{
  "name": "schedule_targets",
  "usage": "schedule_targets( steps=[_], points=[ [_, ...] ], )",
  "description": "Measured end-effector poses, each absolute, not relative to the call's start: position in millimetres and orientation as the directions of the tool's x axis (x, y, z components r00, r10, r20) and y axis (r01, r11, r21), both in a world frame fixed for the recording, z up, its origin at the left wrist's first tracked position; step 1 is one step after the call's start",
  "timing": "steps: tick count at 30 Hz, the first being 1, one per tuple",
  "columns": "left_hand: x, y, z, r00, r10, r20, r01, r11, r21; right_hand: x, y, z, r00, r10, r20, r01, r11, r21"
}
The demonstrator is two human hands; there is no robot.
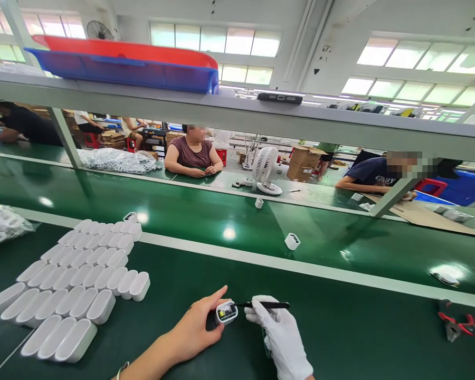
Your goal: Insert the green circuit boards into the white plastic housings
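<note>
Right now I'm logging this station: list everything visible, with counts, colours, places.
Housing rows: many, white, bench left
Held housing: one, white, left hand
Tweezers: one, black, right hand
Pliers: one, red-handled, bench right
Loose housings: two, white, green belt
Bag: one, clear, far left
Trays: two, red and blue, shelf
Phone: one, dark, shelf
Desk fan: one, white, opposite
Cartons: several, brown, background
Windows: many, pale, background
Workers: several, varied clothing, opposite
Left hand: one, bare, centre
Right hand: one, white-gloved, centre

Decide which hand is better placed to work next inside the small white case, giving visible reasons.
Probably the right hand: it holds black tweezers, their tip at the open end of the case. The left hand is occupied holding the case.
</note>
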State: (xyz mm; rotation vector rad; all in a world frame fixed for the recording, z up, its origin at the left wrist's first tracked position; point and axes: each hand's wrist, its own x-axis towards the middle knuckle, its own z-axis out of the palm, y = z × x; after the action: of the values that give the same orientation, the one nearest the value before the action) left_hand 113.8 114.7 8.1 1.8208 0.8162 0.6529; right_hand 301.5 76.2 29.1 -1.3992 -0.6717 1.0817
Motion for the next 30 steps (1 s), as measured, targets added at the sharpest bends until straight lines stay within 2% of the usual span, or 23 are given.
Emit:
schedule_targets(
  steps=[3, 10, 14, 30],
  points=[
    [113.6, 115.0, 8.7, 0.623, 0.779, 0.065, 0.251, -0.278, 0.927, 299.9, 78.8, 29.0, 0.455, 0.856, -0.246, -0.232, -0.153, -0.961],
    [114.1, 114.0, 5.9, 0.616, 0.785, 0.068, 0.262, -0.286, 0.922, 290.6, 72.8, 42.2, 0.398, 0.875, -0.276, -0.29, -0.166, -0.943],
    [113.5, 114.0, 5.5, 0.619, 0.784, 0.057, 0.249, -0.264, 0.932, 291.1, 72.7, 42.2, 0.341, 0.898, -0.278, -0.264, -0.193, -0.945],
    [113.9, 114.5, 6.0, 0.627, 0.777, 0.062, 0.263, -0.286, 0.922, 289.9, 70.6, 44.4, 0.388, 0.905, -0.175, -0.178, -0.113, -0.978]
  ],
)
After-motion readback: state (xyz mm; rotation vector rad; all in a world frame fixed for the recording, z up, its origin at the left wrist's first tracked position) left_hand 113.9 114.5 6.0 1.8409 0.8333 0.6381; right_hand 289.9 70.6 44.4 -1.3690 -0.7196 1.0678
